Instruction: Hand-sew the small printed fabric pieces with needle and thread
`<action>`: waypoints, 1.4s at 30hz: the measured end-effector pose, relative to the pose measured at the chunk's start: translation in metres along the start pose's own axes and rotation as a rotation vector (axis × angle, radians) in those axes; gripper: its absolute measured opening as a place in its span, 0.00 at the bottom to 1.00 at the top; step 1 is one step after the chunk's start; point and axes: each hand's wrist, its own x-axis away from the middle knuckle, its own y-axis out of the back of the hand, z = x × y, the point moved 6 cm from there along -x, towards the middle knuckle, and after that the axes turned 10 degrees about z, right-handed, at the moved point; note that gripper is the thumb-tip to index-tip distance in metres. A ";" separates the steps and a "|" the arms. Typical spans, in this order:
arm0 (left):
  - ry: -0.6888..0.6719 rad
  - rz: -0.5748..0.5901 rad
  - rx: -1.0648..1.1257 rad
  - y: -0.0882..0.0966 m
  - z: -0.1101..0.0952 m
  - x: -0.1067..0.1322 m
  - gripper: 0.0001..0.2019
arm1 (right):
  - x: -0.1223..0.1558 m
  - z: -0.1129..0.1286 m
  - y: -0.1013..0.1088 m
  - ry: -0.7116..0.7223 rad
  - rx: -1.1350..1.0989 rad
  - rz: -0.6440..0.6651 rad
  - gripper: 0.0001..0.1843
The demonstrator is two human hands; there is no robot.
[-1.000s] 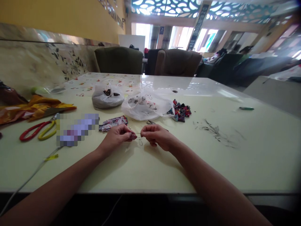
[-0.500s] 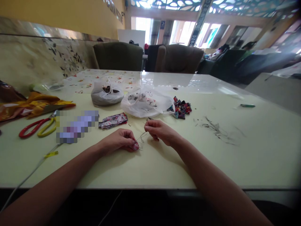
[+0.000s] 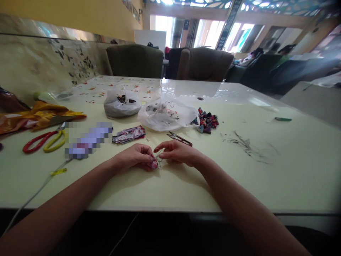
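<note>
My left hand (image 3: 137, 156) is closed in a pinch on a small red-and-white patterned fabric piece (image 3: 153, 164), just above the table. A dark thread (image 3: 160, 160) trails in loops from this piece. My right hand (image 3: 174, 152) is right beside it, index finger and thumb closed around the thread; a needle is too small to make out. Behind the right hand lies a pair of thread snips (image 3: 180, 139), blades pointing left. Further left is a stack of folded patterned fabric strips (image 3: 128, 134).
Scissors with red and yellow handles (image 3: 42, 141) lie left, beside a blurred-out object (image 3: 89, 140) with a cable. Two plastic bags (image 3: 121, 107) (image 3: 167, 119) and a heap of small fabric pieces (image 3: 207, 121) stand behind. Loose threads (image 3: 246, 144) and a green tool (image 3: 282, 119) lie right.
My right hand has moved left and closer to the fabric piece, uncovering the thread snips behind it. The left hand keeps its hold. The view has shifted slightly.
</note>
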 end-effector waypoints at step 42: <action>0.026 -0.020 -0.031 -0.004 -0.002 0.001 0.08 | 0.026 0.010 0.060 0.299 -0.151 -0.654 0.11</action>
